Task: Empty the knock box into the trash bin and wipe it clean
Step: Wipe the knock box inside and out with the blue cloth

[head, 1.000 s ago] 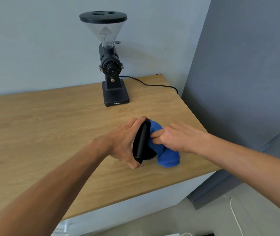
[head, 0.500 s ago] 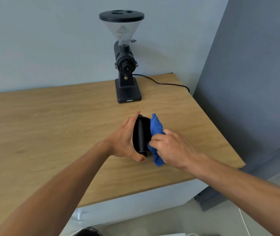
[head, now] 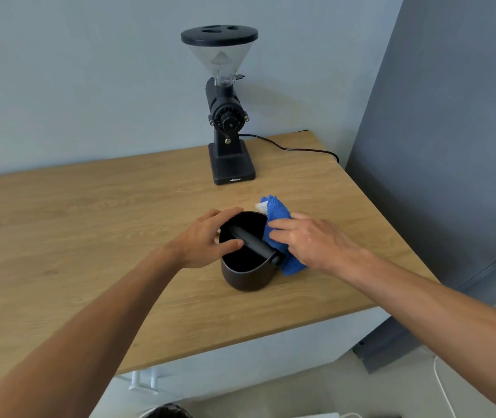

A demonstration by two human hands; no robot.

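Observation:
The black round knock box (head: 248, 276) stands upright on the wooden counter (head: 90, 236), its black bar (head: 252, 242) across the open top. My left hand (head: 207, 241) grips the box's left rim, thumb over the edge. My right hand (head: 307, 239) presses a blue cloth (head: 277, 218) against the box's right outer side. The inside of the box looks dark. A sliver of the trash bin's dark rim (head: 165, 413) shows at the bottom edge, below the counter.
A black coffee grinder (head: 228, 128) with a clear hopper stands at the back of the counter, its cable (head: 295, 147) running right to the counter's corner. A grey panel (head: 451, 146) rises on the right. The counter's front edge is close to the box.
The knock box was tipped on its side in my left hand; now it stands upright. My right hand with the cloth has come out of the opening to the box's right outer side.

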